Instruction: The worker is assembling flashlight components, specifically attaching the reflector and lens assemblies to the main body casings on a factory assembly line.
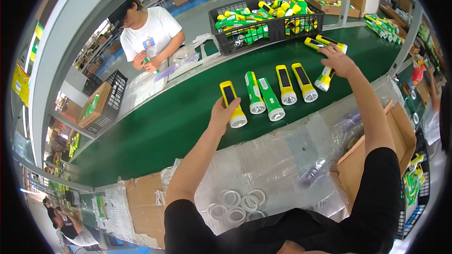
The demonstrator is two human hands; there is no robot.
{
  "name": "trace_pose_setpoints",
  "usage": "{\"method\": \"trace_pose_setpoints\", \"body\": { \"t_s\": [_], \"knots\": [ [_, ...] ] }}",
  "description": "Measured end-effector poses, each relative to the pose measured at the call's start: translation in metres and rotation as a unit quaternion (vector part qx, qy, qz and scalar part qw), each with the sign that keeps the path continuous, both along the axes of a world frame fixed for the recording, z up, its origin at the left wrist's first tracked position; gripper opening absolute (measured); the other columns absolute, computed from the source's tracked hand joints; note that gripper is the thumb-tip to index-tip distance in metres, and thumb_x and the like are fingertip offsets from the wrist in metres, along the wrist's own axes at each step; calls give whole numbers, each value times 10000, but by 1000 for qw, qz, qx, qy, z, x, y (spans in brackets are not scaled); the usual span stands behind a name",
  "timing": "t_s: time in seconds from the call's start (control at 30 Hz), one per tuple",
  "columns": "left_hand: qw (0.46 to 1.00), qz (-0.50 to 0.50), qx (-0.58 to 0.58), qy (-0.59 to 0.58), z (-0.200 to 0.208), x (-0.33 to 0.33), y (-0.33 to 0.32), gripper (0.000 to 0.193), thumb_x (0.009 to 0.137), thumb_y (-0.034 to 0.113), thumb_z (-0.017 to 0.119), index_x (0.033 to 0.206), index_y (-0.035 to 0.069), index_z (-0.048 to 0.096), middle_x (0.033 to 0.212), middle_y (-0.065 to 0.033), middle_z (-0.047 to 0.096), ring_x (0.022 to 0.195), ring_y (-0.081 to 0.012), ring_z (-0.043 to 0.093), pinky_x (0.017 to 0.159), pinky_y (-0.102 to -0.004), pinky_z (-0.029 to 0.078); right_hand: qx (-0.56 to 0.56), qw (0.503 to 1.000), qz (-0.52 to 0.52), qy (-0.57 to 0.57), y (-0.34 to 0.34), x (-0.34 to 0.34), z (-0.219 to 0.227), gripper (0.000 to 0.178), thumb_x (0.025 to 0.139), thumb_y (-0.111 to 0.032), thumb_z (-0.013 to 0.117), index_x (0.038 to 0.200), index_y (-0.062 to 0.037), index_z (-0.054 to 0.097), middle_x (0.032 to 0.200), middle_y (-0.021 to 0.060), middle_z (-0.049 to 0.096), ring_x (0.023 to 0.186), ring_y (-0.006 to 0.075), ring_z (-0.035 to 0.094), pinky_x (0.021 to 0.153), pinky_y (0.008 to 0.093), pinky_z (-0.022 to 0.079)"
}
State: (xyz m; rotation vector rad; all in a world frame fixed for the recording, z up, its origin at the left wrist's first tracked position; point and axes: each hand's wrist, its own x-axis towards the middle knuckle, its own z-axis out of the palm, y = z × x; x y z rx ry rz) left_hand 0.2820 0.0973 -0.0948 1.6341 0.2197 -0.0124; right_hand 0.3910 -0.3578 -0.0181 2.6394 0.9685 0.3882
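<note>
On the green conveyor belt (188, 127) several flashlights lie in a loose row, lenses toward me. My left hand (222, 114) is closed round the leftmost one, a yellow flashlight (238, 118) with a dark panel. To its right are two green flashlights (271, 99), then two yellow flashlights (304, 83) with dark panels. At the row's right end my right hand (337, 60) grips another flashlight (324, 80); its lens end shows below the hand while the rest is mostly covered. Just beyond those fingers lie two more yellow flashlights (332, 43).
A black crate (263, 35) heaped with flashlights stands behind the belt. Across from me a person (150, 37) handles a green item. Clear rings (236, 215) lie on the plastic-covered near table, beside an open cardboard box (400, 131). A metal post (346, 0) rises far right.
</note>
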Motion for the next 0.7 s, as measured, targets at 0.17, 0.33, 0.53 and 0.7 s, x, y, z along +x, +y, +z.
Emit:
{"method": "trace_pose_setpoints", "body": {
  "t_s": [0.17, 0.33, 0.53, 0.7],
  "knots": [
    [985, -4, 174, 18, -12, 9, -11, 712, 839, 292, 770, 1379, -55, 463, 1100, -139, 635, 973, -194, 624, 850, -307, 502, -70, 996, -44, -22, 1, 21, -16, 450, 740, -71, 696, 1164, -202, 628, 1473, 69, 374, 1408, 286, 306, 1191, 463, 229],
    [968, 15, 227, -110, -23, -15, 9, 607, 821, 375, 761, 1233, -41, 603, 1119, -193, 645, 1029, -279, 638, 889, -352, 508, 28, 979, -144, -139, 40, -8, -25, 615, 773, 25, 584, 1351, -174, 510, 1500, 108, 352, 1410, 300, 312, 1188, 459, 237],
    [937, 17, 310, -159, 40, -103, 66, 432, 881, 288, 733, 1207, 17, 648, 1147, -114, 679, 1047, -171, 632, 868, -283, 500, 166, 971, 46, -163, 25, -137, 32, 501, 739, -7, 686, 1224, -63, 578, 1413, 136, 460, 1303, 374, 435, 1080, 476, 366],
    [938, 29, 317, -135, 39, -176, 120, 350, 883, 259, 725, 1167, 61, 684, 1095, -94, 701, 1001, -150, 645, 839, -277, 510, 175, 958, -124, -192, -42, -260, 44, 497, 744, -44, 685, 1224, -52, 559, 1417, 131, 469, 1271, 375, 465, 1058, 478, 379]
  ]
}}
